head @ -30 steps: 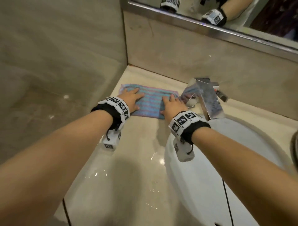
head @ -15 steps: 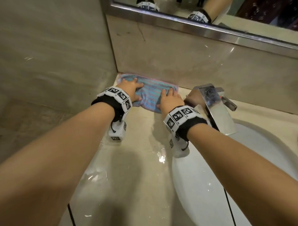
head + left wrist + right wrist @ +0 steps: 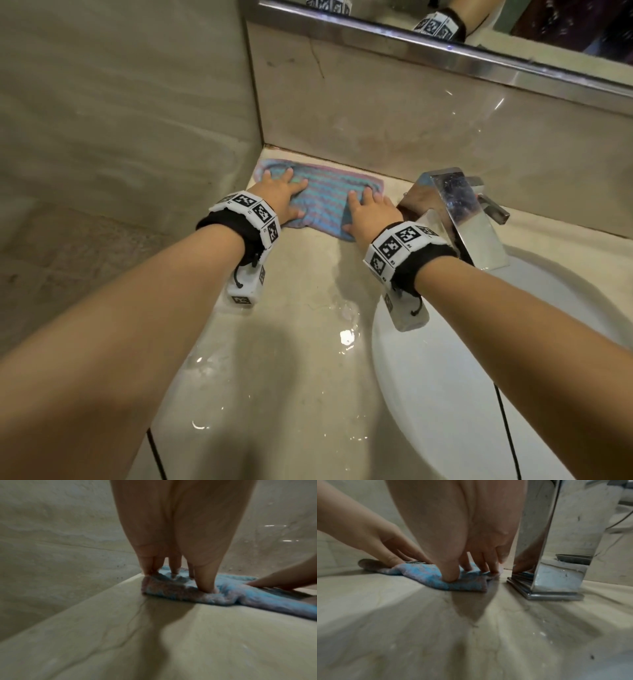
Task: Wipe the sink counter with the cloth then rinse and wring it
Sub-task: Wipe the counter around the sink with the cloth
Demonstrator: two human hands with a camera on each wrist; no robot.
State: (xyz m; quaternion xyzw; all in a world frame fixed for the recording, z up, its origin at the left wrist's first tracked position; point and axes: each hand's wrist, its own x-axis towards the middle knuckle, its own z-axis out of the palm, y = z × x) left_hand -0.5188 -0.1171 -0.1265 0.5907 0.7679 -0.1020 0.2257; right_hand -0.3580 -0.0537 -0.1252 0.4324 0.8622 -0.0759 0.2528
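A blue-and-pink striped cloth [image 3: 323, 202] lies on the beige stone sink counter [image 3: 291, 359], pushed into the back left corner where the two walls meet. My left hand [image 3: 279, 197] presses on its left part with fingers spread. My right hand [image 3: 370, 210] presses on its right part, just left of the faucet. In the left wrist view the fingertips [image 3: 206, 586] dig into the bunched cloth [image 3: 171, 590]. The right wrist view shows the thumb [image 3: 449, 574] pushing down on the cloth [image 3: 426, 573], whose near edge is rumpled.
A square chrome faucet [image 3: 457, 212] stands right beside my right hand, its base [image 3: 546, 593] close to the cloth. The white basin [image 3: 479, 377] lies to the right. Water puddles [image 3: 346, 337] shine on the counter. Tiled walls [image 3: 120, 102] and a mirror [image 3: 513, 31] close off the left and back.
Both hands have slid the cloth away from me across the counter until it reached the back wall. It is now more bunched under the fingers.
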